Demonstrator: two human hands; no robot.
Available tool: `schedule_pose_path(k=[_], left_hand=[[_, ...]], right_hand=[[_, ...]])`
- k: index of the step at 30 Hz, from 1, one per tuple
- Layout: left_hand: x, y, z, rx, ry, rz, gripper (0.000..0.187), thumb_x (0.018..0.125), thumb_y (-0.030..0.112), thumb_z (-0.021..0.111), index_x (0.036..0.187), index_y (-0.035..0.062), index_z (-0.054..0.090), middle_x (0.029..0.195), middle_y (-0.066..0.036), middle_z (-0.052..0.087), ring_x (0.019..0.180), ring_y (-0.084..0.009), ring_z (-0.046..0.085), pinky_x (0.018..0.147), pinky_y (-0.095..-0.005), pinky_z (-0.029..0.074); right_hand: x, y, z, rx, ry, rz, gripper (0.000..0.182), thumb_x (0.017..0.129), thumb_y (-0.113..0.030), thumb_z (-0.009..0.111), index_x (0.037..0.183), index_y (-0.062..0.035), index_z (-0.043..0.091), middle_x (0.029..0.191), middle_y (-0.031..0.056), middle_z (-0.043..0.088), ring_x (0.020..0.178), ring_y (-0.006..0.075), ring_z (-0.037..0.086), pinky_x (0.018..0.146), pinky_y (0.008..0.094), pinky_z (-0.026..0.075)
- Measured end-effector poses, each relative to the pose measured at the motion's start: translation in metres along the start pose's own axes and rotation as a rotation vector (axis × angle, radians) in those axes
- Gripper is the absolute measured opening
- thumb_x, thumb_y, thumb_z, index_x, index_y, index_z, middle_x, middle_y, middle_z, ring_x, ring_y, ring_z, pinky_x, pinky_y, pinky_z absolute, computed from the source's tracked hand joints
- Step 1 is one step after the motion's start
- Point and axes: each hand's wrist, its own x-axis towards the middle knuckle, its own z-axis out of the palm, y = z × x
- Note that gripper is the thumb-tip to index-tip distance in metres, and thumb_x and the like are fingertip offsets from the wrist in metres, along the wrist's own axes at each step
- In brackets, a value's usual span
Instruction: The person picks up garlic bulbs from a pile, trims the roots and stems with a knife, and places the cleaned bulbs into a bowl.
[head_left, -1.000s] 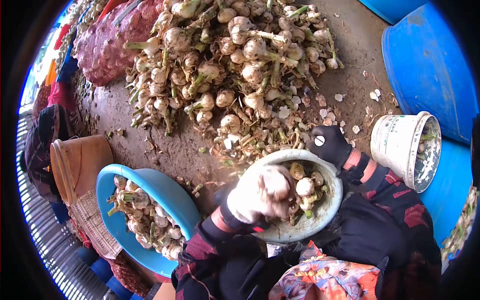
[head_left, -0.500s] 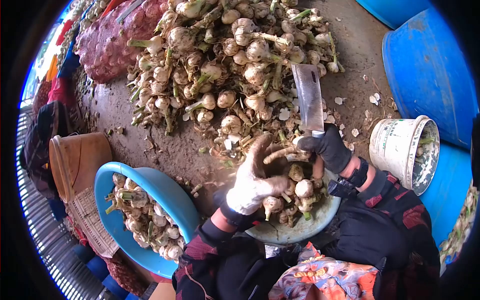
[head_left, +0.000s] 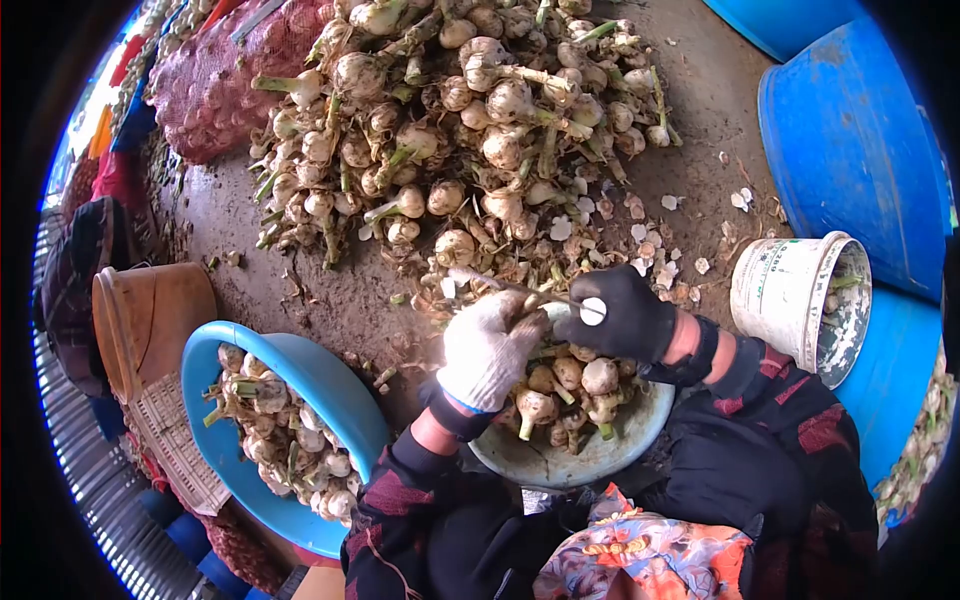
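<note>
My right hand, in a black glove, is closed round the handle of a cleaver, whose pale round butt faces me. The blade is turned nearly edge-on, pointing left beside my other hand. My left hand, in a white glove with dirty fingertips, has its fingers curled next to the blade; what they hold is hidden. Below both hands, a shallow basin holds several trimmed garlic bulbs. Beyond them lies a big heap of garlic with stalks.
At left stand a blue tub with garlic bulbs and a brown bucket. To the right are a white bucket and large blue barrels. A pink mesh sack lies at the back left. Cut slices litter the floor.
The cleaver has swung down from upright, its blade now nearly edge-on beside my left hand. My left hand's spread fingers have curled in, and my right hand has shifted left.
</note>
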Motion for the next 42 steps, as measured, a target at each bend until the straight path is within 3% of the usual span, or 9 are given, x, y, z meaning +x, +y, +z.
schedule_pose_path(k=[5,10,11,12,16,23,36,38,42], left_hand=[[-0.008,-0.001,-0.026,-0.071,-0.023,0.134,0.005,0.082,0.003,0.062,0.085,-0.0011,0.061,0.070,-0.001,0.056,0.065,-0.0077,0.052,0.061,-0.0241,0.045],[-0.005,-0.008,-0.046,-0.073,-0.495,0.073,0.033,0.080,0.025,0.063,0.102,0.0000,0.061,0.089,-0.012,0.067,0.084,-0.0249,0.065,0.079,-0.0332,0.051],[0.018,-0.060,-0.039,0.034,-0.136,0.750,0.030,0.084,0.029,0.059,0.094,0.0005,0.060,0.075,-0.008,0.063,0.069,-0.0192,0.063,0.066,-0.0311,0.051],[0.019,-0.039,-0.044,-0.277,-0.002,-0.179,0.031,0.089,0.034,0.055,0.088,0.0033,0.058,0.062,-0.004,0.056,0.053,-0.0130,0.055,0.052,-0.0262,0.045],[0.074,-0.092,-0.046,-0.660,0.129,-0.749,0.026,0.087,0.035,0.062,0.087,0.0093,0.058,0.057,-0.002,0.055,0.044,-0.0100,0.050,0.043,-0.0223,0.040],[0.064,-0.134,-0.021,-0.836,0.055,-0.408,0.048,0.068,-0.008,0.058,0.115,-0.0032,0.053,0.086,-0.006,0.062,0.064,-0.0101,0.057,0.053,-0.0206,0.045],[-0.014,-0.055,-0.012,-0.978,-0.112,-0.216,0.029,0.083,-0.006,0.054,0.111,0.0002,0.060,0.096,-0.005,0.069,0.085,-0.0144,0.064,0.075,-0.0272,0.054],[-0.026,-0.083,-0.014,-0.035,-0.150,0.243,0.028,0.085,-0.002,0.053,0.112,0.0013,0.060,0.100,-0.008,0.066,0.088,-0.0167,0.063,0.078,-0.0306,0.053],[-0.032,-0.070,-0.006,-0.429,-0.122,0.005,0.036,0.088,0.005,0.053,0.123,0.0029,0.052,0.108,-0.011,0.064,0.093,-0.0189,0.063,0.081,-0.0326,0.052]], right_hand=[[-0.011,0.054,0.000,-0.191,-0.272,0.309,0.031,0.067,-0.030,0.070,0.078,-0.0013,0.065,0.066,0.0173,0.063,0.060,0.0279,0.063,0.059,0.0367,0.049],[-0.018,0.056,-0.005,0.025,-0.071,0.418,0.033,0.068,-0.029,0.070,0.082,0.0011,0.066,0.065,0.0137,0.063,0.060,0.0207,0.062,0.058,0.0332,0.048],[-0.015,0.049,-0.011,0.069,-0.064,0.492,0.029,0.069,-0.026,0.071,0.080,-0.0002,0.064,0.065,0.0078,0.062,0.060,0.0158,0.059,0.058,0.0309,0.047],[-0.013,0.044,-0.013,0.113,-0.060,0.564,0.025,0.070,-0.023,0.072,0.078,-0.0014,0.063,0.066,0.0019,0.060,0.061,0.0109,0.055,0.058,0.0285,0.045],[-0.012,0.046,-0.004,0.139,-0.078,0.489,0.024,0.070,-0.022,0.072,0.077,-0.0017,0.063,0.067,0.0020,0.061,0.064,0.0079,0.054,0.060,0.0276,0.045],[-0.013,0.043,-0.004,-0.032,-0.024,0.356,0.025,0.070,-0.027,0.070,0.077,-0.0036,0.064,0.062,0.0122,0.061,0.059,0.0239,0.063,0.056,0.0344,0.048],[0.000,-0.001,-0.005,-0.433,-0.064,-0.221,0.025,0.063,-0.021,0.070,0.079,-0.0074,0.058,0.071,0.0115,0.057,0.065,0.0309,0.061,0.056,0.0407,0.048],[0.001,-0.006,-0.007,-0.383,-0.007,-0.258,0.026,0.062,-0.021,0.071,0.080,-0.0072,0.057,0.071,0.0115,0.057,0.064,0.0308,0.061,0.055,0.0403,0.048],[0.001,-0.007,-0.008,-0.360,-0.014,-0.289,0.027,0.061,-0.021,0.072,0.079,-0.0069,0.057,0.069,0.0114,0.056,0.061,0.0309,0.061,0.054,0.0400,0.048]])
